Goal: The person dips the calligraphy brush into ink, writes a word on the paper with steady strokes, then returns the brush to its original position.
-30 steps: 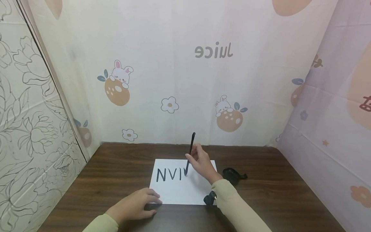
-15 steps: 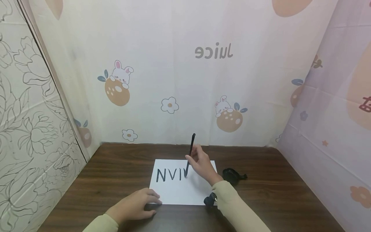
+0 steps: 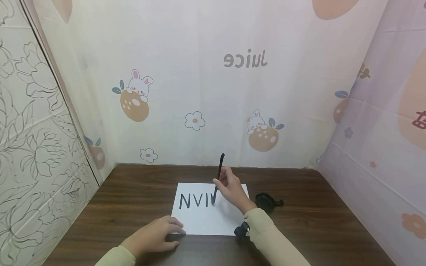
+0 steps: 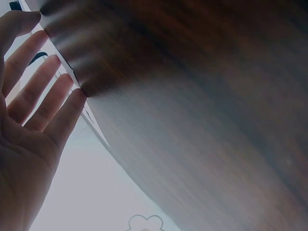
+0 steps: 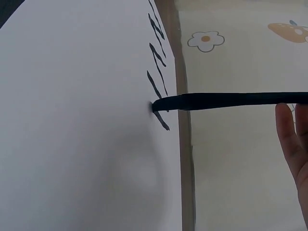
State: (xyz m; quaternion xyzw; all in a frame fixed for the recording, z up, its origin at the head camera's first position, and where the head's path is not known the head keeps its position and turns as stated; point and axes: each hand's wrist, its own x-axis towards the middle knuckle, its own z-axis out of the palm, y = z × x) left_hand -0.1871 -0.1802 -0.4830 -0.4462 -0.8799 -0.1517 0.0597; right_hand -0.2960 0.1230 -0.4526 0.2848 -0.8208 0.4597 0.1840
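Observation:
My right hand [image 3: 233,190] holds a black writing brush [image 3: 220,168] nearly upright over a white sheet of paper [image 3: 206,223]. In the right wrist view the bent tip of the brush [image 5: 226,100] touches the paper on a dark stroke. Painted black letters [image 3: 193,200] reading N, V, I run along the upper part of the sheet, followed by a stroke partly covered by the brush. My left hand [image 3: 158,233] lies at the sheet's lower left corner, its fingertips on the edge. Spread fingers of that hand [image 4: 29,134] appear in the left wrist view.
A black round thing with a short handle [image 3: 266,201] sits on the wooden table [image 3: 299,236] right of the paper, near my right forearm. A small dark device [image 3: 241,231] hangs at my right wrist. Patterned curtains [image 3: 199,74] enclose the table's back and sides.
The brush tip and my right hand have slid slightly down the sheet, toward me, along the stroke after the I. My left hand has stayed in place.

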